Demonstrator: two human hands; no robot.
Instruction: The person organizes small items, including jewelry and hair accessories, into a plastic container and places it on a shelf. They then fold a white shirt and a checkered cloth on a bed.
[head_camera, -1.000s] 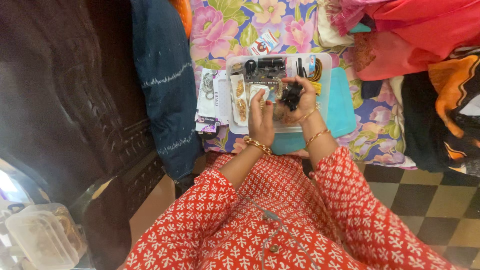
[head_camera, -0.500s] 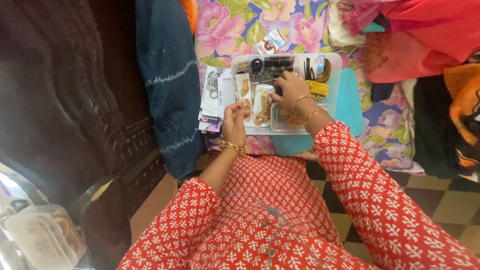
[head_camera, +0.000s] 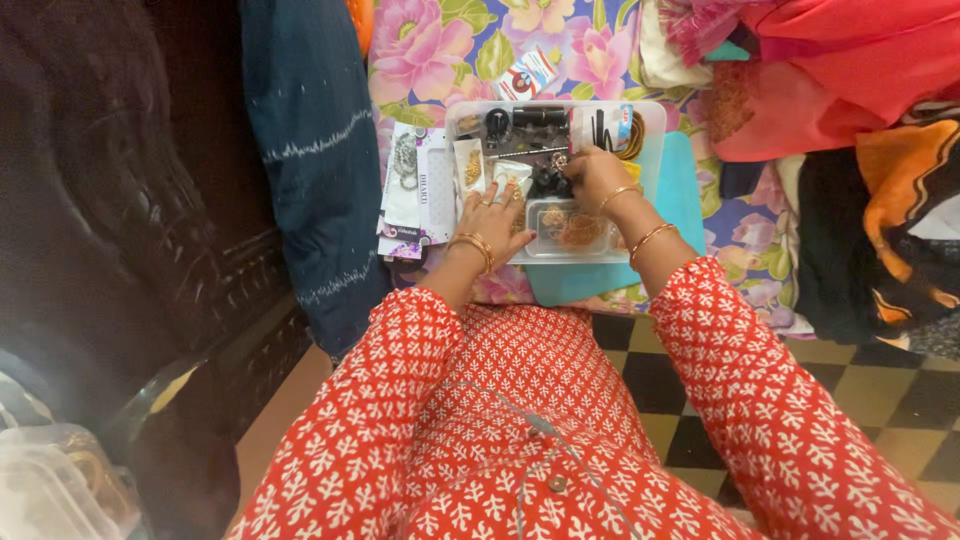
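Both hands are now lying lower on the tray than half a second ago: the left hand (head_camera: 492, 222), which was lifted and pinched near the tray's near-left corner, is now resting flat on it, and the right hand (head_camera: 592, 172) is sitting further toward the middle, over the dark pieces.

The clear plastic tray (head_camera: 655, 150) is lying on the bed's flowered sheet (head_camera: 440, 50), its long axis running left to right across the view, one long side facing the person. It is looking crowded: black hair clips (head_camera: 540, 118) along the far side, small white cards of gold jewellery (head_camera: 470, 165) at the left, and a small clear box of gold pieces (head_camera: 568, 226) at the near edge, between the two wrists. A turquoise lid (head_camera: 685, 190) is lying beneath the tray, showing at its right and near side.

The left hand's grip is spread wide, palm down, fingers fanned over the cards, holding nothing. The right hand's grip is narrow, the fingertips curling down onto a dark clip (head_camera: 551, 181) beside the cards; whether they are actually closing on it I cannot tell.

Flat packets (head_camera: 408, 190) are lying just left of the tray, and a dark blue cloth (head_camera: 310, 150) is hanging beyond them.
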